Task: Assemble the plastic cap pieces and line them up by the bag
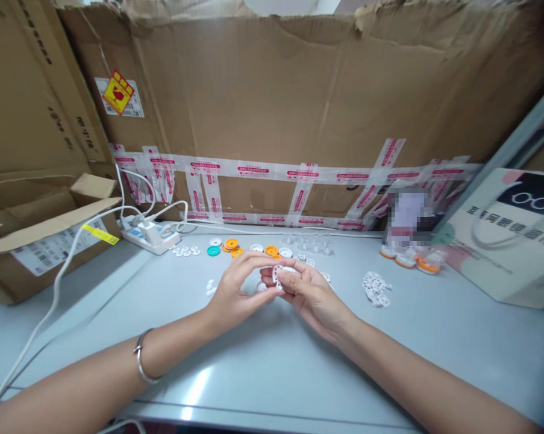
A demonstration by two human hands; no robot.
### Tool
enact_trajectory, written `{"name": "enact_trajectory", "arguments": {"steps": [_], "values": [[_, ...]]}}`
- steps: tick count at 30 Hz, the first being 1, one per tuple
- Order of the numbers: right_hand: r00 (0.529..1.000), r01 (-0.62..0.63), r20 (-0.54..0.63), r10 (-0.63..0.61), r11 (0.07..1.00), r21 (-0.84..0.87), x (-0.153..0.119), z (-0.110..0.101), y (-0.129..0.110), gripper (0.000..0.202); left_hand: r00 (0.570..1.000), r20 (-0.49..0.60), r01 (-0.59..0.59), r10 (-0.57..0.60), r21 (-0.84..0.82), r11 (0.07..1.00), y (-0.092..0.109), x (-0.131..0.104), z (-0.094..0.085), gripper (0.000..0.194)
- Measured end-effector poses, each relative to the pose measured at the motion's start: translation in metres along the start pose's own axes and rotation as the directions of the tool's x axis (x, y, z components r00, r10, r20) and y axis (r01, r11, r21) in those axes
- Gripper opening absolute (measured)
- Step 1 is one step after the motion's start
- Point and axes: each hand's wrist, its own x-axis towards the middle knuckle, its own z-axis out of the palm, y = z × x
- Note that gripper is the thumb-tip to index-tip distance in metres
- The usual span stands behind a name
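Above the middle of the grey table, my right hand (308, 290) pinches a small white perforated disc (278, 276) between thumb and fingers. My left hand (242, 285) curves around the disc's left side, its fingertips and thumb at the disc's edge. Behind my hands lie orange rings (231, 244), a green ring (213, 251) and white rings (215, 242). Small white round pieces (185, 250) sit to the left of them, and clear plastic pieces (314, 245) to the right. A pile of white perforated pieces (376, 289) rests farther right.
A power strip (152, 237) with white cables stands at the back left, beside an open cardboard box (41, 241). A large taped carton (272, 108) closes off the back. At the right are orange-based clear assemblies (406, 258) and a paper bag (502, 241).
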Motion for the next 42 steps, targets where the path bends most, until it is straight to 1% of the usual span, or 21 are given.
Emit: {"name": "enact_trajectory", "arguments": {"steps": [3, 5, 6, 7, 9, 10, 11, 12, 13, 14, 15, 17, 20, 27, 31, 34, 36, 39, 42], "values": [[0.999, -0.038, 0.032, 0.037, 0.999, 0.013, 0.002, -0.002, 0.003, 0.035, 0.995, 0.018, 0.098, -0.097, -0.113, 0.989, 0.000, 0.000, 0.001, 0.030], [0.998, -0.050, 0.044, 0.050, 0.999, -0.018, 0.003, -0.004, 0.000, 0.035, 0.987, 0.026, 0.161, -0.159, -0.149, 0.976, -0.001, 0.000, 0.001, 0.031], [0.999, -0.038, 0.031, 0.040, 0.998, -0.051, 0.005, -0.007, -0.004, 0.033, 0.982, 0.020, 0.189, -0.188, -0.155, 0.970, -0.002, 0.000, 0.000, 0.032], [1.000, -0.010, 0.001, 0.010, 0.995, -0.100, 0.006, -0.012, -0.009, 0.032, 0.977, 0.003, 0.210, -0.213, -0.156, 0.965, -0.004, 0.000, -0.001, 0.033], [0.989, 0.084, -0.099, -0.113, 0.961, -0.263, 0.011, -0.027, -0.023, 0.030, 0.968, -0.037, 0.239, -0.247, -0.148, 0.960, -0.007, 0.001, -0.004, 0.033], [0.969, 0.133, -0.146, -0.200, 0.917, -0.377, 0.014, -0.038, -0.030, 0.029, 0.965, -0.055, 0.248, -0.258, -0.142, 0.958, -0.008, 0.002, -0.005, 0.034], [0.943, 0.152, -0.184, -0.278, 0.850, -0.504, 0.017, -0.051, -0.036, 0.029, 0.962, -0.068, 0.254, -0.264, -0.136, 0.958, -0.009, 0.002, -0.007, 0.034], [0.915, 0.136, -0.217, -0.341, 0.765, -0.629, 0.020, -0.065, -0.042, 0.028, 0.961, -0.075, 0.256, -0.267, -0.131, 0.958, -0.010, 0.003, -0.008, 0.034], [0.896, 0.082, -0.237, -0.375, 0.665, -0.742, 0.024, -0.079, -0.045, 0.026, 0.961, -0.077, 0.255, -0.266, -0.127, 0.958, -0.011, 0.003, -0.009, 0.034], [0.895, 0.001, -0.246, -0.371, 0.555, -0.832, 0.027, -0.092, -0.046, 0.024, 0.961, -0.075, 0.257, -0.267, -0.121, 0.959, -0.011, 0.003, -0.009, 0.034], [0.903, -0.084, -0.263, -0.339, 0.462, -0.883, 0.031, -0.104, -0.045, 0.023, 0.962, -0.072, 0.255, -0.264, -0.115, 0.960, -0.012, 0.003, -0.010, 0.034], [0.913, -0.155, -0.287, -0.289, 0.405, -0.901, 0.037, -0.121, -0.040, 0.022, 0.967, -0.052, 0.245, -0.251, -0.096, 0.965, -0.011, 0.004, -0.010, 0.033], [0.919, -0.196, -0.305, -0.251, 0.381, -0.904, 0.042, -0.129, -0.031, 0.023, 0.971, -0.026, 0.234, -0.236, -0.058, 0.970, -0.009, 0.004, -0.010, 0.032], [0.923, -0.216, -0.307, -0.234, 0.346, -0.913, 0.045, -0.125, -0.026, 0.020, 0.966, 0.000, 0.257, -0.257, -0.043, 0.966, -0.007, 0.005, -0.010, 0.033], [0.919, -0.222, -0.314, -0.239, 0.346, -0.912, 0.048, -0.126, -0.022, 0.018, 0.963, 0.005, 0.268, -0.268, -0.031, 0.963, -0.007, 0.004, -0.011, 0.032], [0.916, -0.216, -0.315, -0.249, 0.355, -0.910, 0.050, -0.127, -0.020, 0.014, 0.967, 0.001, 0.255, -0.255, -0.021, 0.967, -0.007, 0.004, -0.011, 0.033], [0.908, -0.206, -0.316, -0.274, 0.363, -0.909, 0.051, -0.128, -0.021, 0.011, 0.970, 0.000, 0.245, -0.245, -0.014, 0.969, -0.008, 0.004, -0.011, 0.032], [0.883, -0.168, -0.313, -0.351, 0.386, -0.907, 0.049, -0.126, -0.026, 0.009, 0.971, -0.002, 0.240, -0.240, -0.005, 0.971, -0.008, 0.005, -0.010, 0.032], [0.854, -0.096, -0.293, -0.430, 0.423, -0.901, 0.044, -0.114, -0.030, 0.013, 0.973, 0.014, 0.230, -0.230, 0.007, 0.973, -0.008, 0.005, -0.010, 0.033]]}}
